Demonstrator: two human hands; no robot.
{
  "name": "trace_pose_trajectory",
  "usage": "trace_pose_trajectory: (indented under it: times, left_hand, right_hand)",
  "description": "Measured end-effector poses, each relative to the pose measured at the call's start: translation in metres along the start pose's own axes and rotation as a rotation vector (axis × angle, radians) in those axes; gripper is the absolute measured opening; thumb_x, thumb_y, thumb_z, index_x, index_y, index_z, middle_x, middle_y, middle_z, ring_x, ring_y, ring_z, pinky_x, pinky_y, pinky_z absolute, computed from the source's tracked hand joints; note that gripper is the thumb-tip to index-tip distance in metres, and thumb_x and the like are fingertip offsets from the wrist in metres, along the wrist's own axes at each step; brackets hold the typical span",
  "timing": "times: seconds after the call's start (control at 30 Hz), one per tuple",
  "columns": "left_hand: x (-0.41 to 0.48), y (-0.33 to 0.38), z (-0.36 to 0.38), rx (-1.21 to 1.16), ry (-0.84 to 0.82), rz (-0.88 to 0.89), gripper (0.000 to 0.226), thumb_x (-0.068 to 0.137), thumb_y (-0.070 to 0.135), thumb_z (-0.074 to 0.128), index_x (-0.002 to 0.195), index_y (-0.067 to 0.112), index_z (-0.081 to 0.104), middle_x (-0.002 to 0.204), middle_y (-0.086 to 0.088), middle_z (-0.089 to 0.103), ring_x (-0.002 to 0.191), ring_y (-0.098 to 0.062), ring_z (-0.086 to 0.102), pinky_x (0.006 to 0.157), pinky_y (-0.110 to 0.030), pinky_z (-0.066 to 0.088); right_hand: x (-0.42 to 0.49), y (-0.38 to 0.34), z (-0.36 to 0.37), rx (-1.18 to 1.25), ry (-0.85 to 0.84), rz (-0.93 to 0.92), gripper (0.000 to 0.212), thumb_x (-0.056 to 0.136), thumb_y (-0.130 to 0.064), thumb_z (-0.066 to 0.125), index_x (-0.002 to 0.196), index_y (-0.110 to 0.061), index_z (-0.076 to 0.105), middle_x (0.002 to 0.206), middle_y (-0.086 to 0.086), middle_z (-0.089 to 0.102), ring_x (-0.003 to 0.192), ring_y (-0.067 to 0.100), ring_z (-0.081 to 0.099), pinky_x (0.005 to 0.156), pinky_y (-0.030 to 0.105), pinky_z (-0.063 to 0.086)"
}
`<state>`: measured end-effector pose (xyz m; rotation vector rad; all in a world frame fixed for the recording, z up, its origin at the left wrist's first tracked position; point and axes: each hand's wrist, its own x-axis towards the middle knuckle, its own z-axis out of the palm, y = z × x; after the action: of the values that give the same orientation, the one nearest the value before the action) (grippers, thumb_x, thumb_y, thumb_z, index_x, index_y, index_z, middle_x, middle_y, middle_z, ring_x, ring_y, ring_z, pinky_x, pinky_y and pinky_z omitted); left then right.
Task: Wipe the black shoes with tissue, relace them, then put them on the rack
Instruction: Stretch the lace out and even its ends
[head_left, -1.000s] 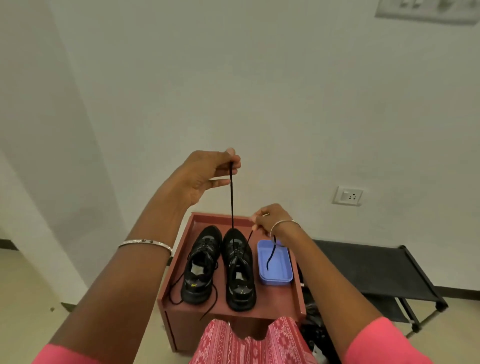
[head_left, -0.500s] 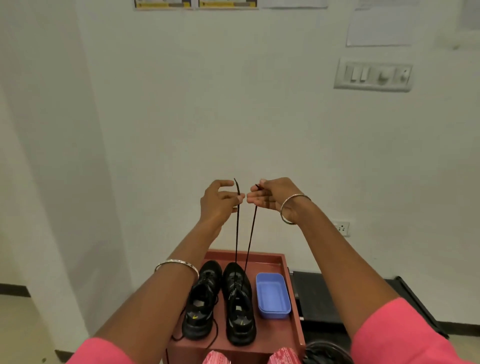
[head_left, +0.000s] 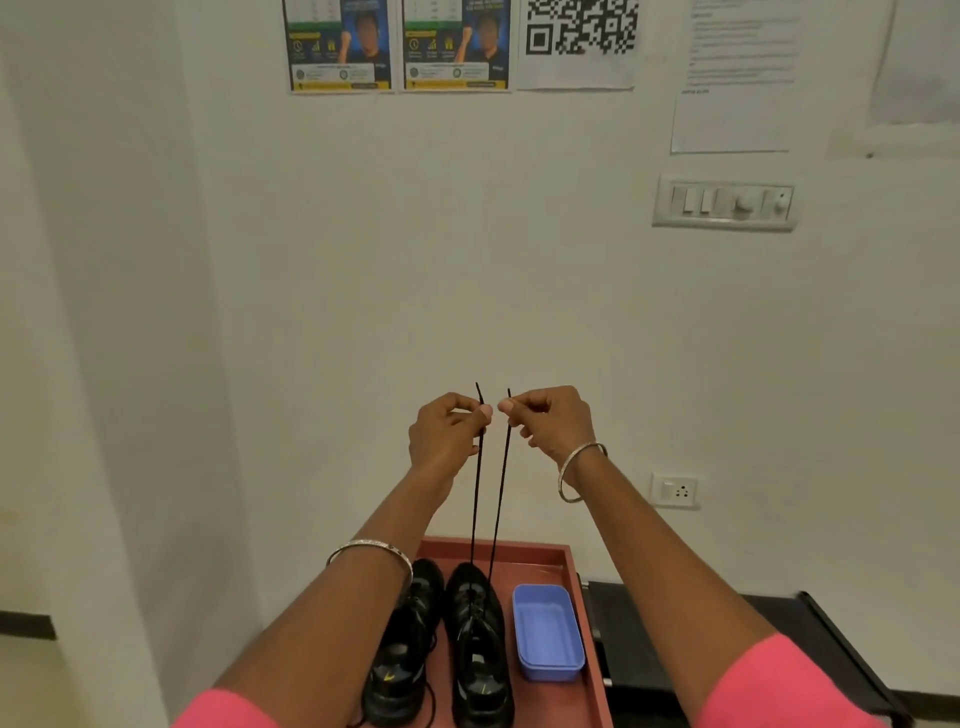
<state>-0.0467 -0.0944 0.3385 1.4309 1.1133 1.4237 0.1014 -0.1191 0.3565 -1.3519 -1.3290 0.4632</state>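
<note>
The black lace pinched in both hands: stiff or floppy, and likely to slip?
Probably floppy: the lace runs straight, seemingly because the left hand and right hand pull it taut from the shoe. Its short tips stand upright above the pinches, so the ends seem stiffer. Thin and smooth-looking, it might slip from a loose pinch.

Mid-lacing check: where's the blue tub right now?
Head view, lower centre: blue tub on the red table, between the right-hand black shoe and the black rack.
</note>
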Motion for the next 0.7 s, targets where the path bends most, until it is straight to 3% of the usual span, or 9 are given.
trace_pose_trajectory:
  times: [0.1,0.23,0.53,0.63,0.7]
  left_hand:
    - [0.004,0.002,0.002,0.026,-0.017,0.023,0.011,0.087,0.024,0.076,0.093,0.017,0.072,0.091,-0.002,0.075,0.089,-0.014,0.072,0.076,-0.034,0.062]
    - [0.008,0.004,0.006,0.076,-0.028,0.048,0.010,0.086,0.022,0.077,0.093,0.015,0.073,0.089,-0.004,0.075,0.088,-0.017,0.072,0.076,-0.037,0.062]
    - [0.021,0.005,0.013,0.151,-0.035,0.074,0.005,0.085,0.021,0.077,0.089,0.018,0.074,0.084,-0.001,0.075,0.083,-0.013,0.072,0.083,-0.042,0.060]
    - [0.023,0.007,0.015,0.175,-0.048,0.071,0.006,0.087,0.021,0.075,0.092,0.018,0.073,0.087,-0.001,0.074,0.088,-0.013,0.071,0.077,-0.029,0.056]
    - [0.024,0.008,0.013,0.159,-0.081,0.052,0.009,0.091,0.022,0.071,0.097,0.015,0.072,0.092,-0.002,0.074,0.090,-0.012,0.070,0.069,-0.018,0.045]
  right_hand:
    - [0.004,0.002,0.005,-0.015,0.059,-0.035,0.012,0.085,-0.027,0.079,0.088,-0.015,0.081,0.076,-0.006,0.074,0.060,0.002,0.064,0.064,0.023,0.055]
    - [0.009,0.003,0.010,0.010,0.095,-0.044,0.012,0.082,-0.026,0.081,0.085,-0.014,0.081,0.077,0.000,0.075,0.068,0.014,0.067,0.071,0.034,0.059]
    - [0.021,0.003,0.009,0.008,0.059,-0.064,0.016,0.082,-0.028,0.081,0.089,-0.014,0.082,0.062,-0.011,0.065,0.059,0.003,0.056,0.060,0.021,0.044]
    - [0.026,0.005,0.007,-0.002,0.034,-0.079,0.015,0.082,-0.029,0.081,0.089,-0.015,0.082,0.065,-0.013,0.067,0.063,-0.002,0.059,0.062,0.015,0.043]
    - [0.028,0.009,0.006,0.035,0.019,-0.069,0.012,0.082,-0.029,0.082,0.087,-0.018,0.082,0.075,-0.011,0.074,0.076,-0.004,0.065,0.072,0.016,0.049]
